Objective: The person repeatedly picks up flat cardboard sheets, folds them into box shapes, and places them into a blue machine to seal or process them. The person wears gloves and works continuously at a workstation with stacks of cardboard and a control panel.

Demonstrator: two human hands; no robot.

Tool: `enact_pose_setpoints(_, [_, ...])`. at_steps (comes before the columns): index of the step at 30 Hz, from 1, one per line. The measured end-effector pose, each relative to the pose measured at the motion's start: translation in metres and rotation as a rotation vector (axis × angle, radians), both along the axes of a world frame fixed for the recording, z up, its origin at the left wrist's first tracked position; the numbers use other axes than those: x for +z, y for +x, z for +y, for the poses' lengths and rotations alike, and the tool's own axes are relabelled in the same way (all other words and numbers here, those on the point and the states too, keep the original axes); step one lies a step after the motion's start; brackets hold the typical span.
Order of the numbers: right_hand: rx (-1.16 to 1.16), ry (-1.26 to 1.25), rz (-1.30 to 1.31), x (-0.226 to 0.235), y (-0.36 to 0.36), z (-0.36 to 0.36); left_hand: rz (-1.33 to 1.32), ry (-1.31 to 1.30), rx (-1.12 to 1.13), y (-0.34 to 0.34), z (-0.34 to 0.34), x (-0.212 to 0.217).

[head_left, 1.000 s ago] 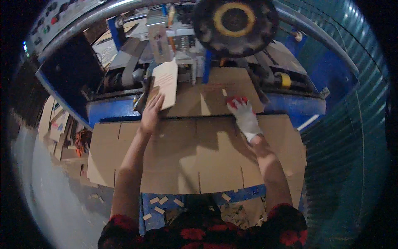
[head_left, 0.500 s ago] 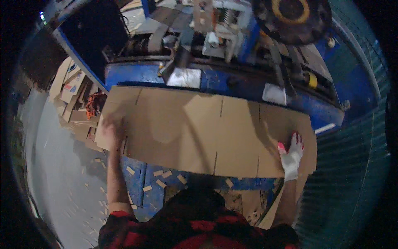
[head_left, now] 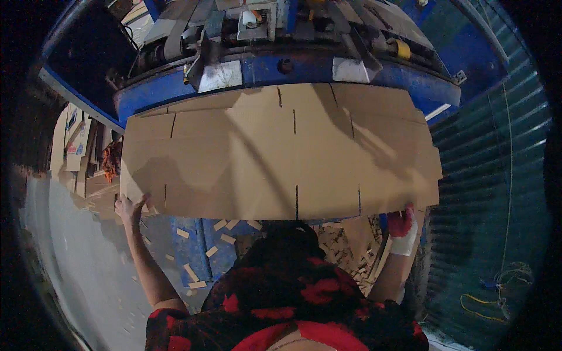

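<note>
Big blue steel machine w/ rollers fills the far side; a wide flat brown slotted cardboard sheet lies level in front of it, far edge at the machine's infeed. Left hand pinches the near-left corner, grip clamped; right hand, red-and-white glove, clamps the near-right edge. Step looks like lifting/squaring the sheet; next move prob. needs both ends kept level & aligned.

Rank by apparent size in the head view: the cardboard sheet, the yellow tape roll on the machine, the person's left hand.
1. cardboard sheet, by far the largest.
2. left hand.
3. yellow tape roll; it sits farther from the camera, so this ranking is unsure.
</note>
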State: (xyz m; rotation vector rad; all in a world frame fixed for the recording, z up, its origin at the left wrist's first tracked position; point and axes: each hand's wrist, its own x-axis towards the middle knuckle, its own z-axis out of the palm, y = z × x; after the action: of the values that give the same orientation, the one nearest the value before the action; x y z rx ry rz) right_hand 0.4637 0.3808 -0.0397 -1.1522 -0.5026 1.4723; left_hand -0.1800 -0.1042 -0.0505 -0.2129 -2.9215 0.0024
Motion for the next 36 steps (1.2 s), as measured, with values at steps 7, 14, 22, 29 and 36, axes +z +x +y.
enact_pose_setpoints(7, [-0.060,0.685,-0.370,0.093,-0.069,-0.024,-0.106,0.048,-0.023,0.044,0.020,0.048])
enact_pose_setpoints(14, [1.206,1.516,-1.609,0.104,-0.174,-0.082,-0.431,1.225,-0.604,0.154,0.081,0.115])
enact_pose_setpoints(22, [1.014,1.838,-1.593,0.097,-0.181,-0.047,0.068,0.662,-1.050,0.167,0.171,0.083])
enact_pose_setpoints(29, [0.730,1.923,-1.635,0.088,-0.216,0.047,0.028,0.670,-1.123,0.126,0.261,0.096])
enact_pose_setpoints(36, [0.633,1.920,-1.678,0.080,-0.255,0.100,0.000,0.642,-1.115,0.085,0.317,0.092])
